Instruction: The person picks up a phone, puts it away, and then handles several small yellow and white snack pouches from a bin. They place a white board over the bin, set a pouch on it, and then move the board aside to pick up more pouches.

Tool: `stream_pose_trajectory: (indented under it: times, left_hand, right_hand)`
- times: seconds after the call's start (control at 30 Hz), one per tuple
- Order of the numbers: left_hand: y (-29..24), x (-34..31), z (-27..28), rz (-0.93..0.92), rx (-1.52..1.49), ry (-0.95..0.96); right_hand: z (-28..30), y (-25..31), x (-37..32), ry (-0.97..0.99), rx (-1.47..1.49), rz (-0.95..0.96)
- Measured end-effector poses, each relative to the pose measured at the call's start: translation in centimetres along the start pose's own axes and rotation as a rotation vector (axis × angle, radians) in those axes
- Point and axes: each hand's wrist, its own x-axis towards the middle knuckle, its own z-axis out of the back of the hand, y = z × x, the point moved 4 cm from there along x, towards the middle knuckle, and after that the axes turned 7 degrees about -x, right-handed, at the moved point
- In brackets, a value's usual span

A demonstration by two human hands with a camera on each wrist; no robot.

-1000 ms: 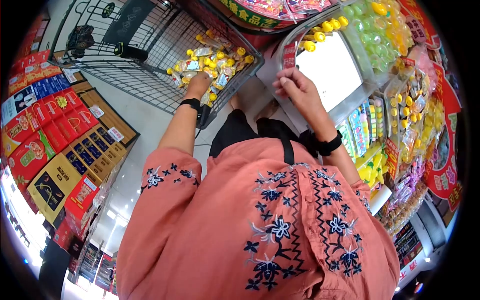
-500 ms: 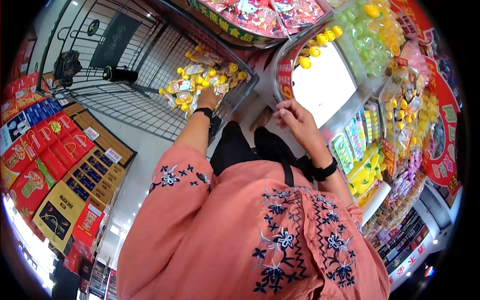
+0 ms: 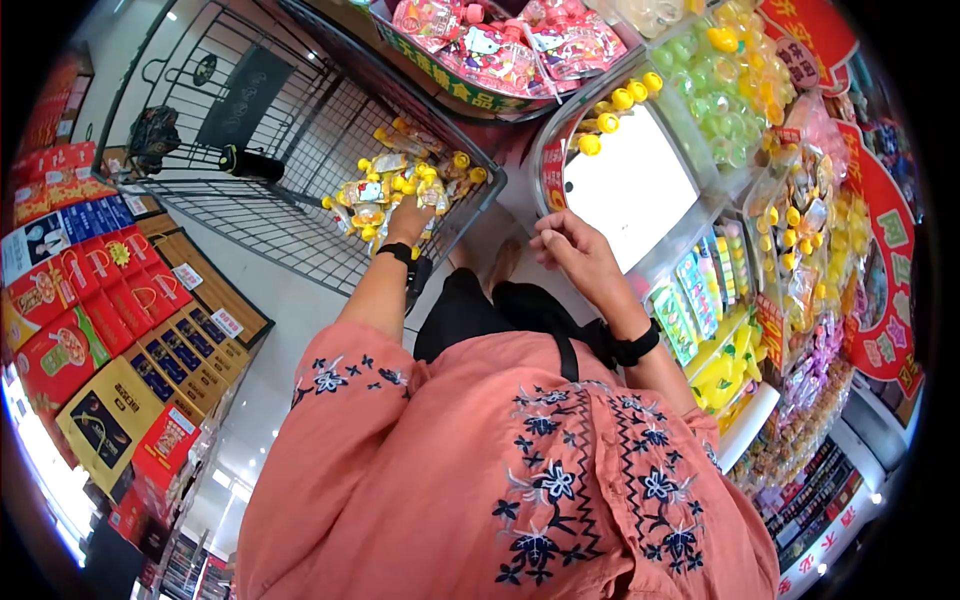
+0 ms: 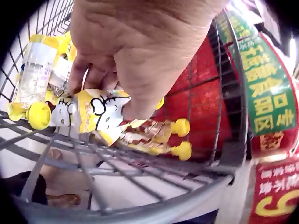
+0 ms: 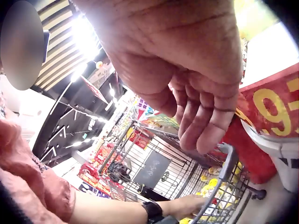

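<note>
In the head view, my left hand (image 3: 408, 220) reaches down into the shopping cart (image 3: 250, 225), among a heap of drink or jelly pouches with yellow caps (image 3: 368, 190). The left wrist view shows its thumb and fingers gripping a yellow and white pouch with a cartoon cat face (image 4: 103, 112). More capped pouches (image 4: 37, 70) lie around it; part of the gripped pouch is hidden by the hand. My right hand (image 3: 582, 258) hovers in front of the display stand, beside its lit white panel (image 3: 635, 185). Its fingers hang loosely curled and hold nothing.
A row of yellow-capped pouches (image 3: 607, 122) stands at the back of the white panel. Pink pouches (image 3: 490, 50) fill a bin beyond the cart. Bagged sweets (image 3: 725, 360) crowd the right. Boxed goods (image 3: 90, 280) stand on the left. A black bottle (image 3: 250, 163) lies in the cart.
My left hand has shifted within the heap toward the cart's near corner. The right hand stays by the stand, its fingers still loose. The head view has shifted slightly.
</note>
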Motion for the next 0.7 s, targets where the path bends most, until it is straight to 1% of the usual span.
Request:
stream_pose_trajectory:
  times: [0.03,0.07,0.13,0.2,0.23,0.33,0.43,0.5,0.6,0.63,0.7]
  left_hand:
    - [0.2,0.1,0.9,-0.092,-0.109,0.028]
    - [-1.0,-1.0,2.9,-0.053,-0.130,0.075]
    - [-5.8,-6.3,6.4,0.106,-0.644,0.173]
    - [-9.4,-9.3,8.9,-0.021,-0.869,0.221]
    - [-12.2,-11.9,10.1,-0.109,-0.967,0.220]
    - [-19.5,-18.7,11.6,-0.275,-1.154,0.294]
    - [-25.5,-24.4,10.8,-0.446,-1.190,0.318]
    - [-27.5,-26.3,9.4,-0.496,-1.161,0.320]
    - [-30.3,-28.7,7.5,-0.555,-1.093,0.284]
    - [-30.8,-28.8,7.0,-0.573,-1.061,0.286]
    - [-31.8,-29.8,6.2,-0.581,-1.019,0.294]
  right_hand:
    - [0.2,0.2,0.2,0.025,0.002,0.013]
    - [0.5,0.4,0.3,0.048,0.004,0.026]
    - [1.2,1.1,0.5,0.085,0.024,0.056]
    - [2.2,2.2,0.6,0.098,0.062,0.094]
    - [2.8,3.3,0.3,0.116,0.041,0.115]
    - [4.2,6.9,-0.3,0.170,0.131,0.219]
    - [5.4,9.9,-0.8,0.213,0.250,0.346]
    - [6.5,11.4,-1.3,0.262,0.300,0.385]
    - [8.0,11.9,-2.4,0.182,0.323,0.485]
    - [8.7,11.6,-2.4,0.156,0.304,0.503]
    - [9.7,10.9,-2.8,0.134,0.366,0.506]
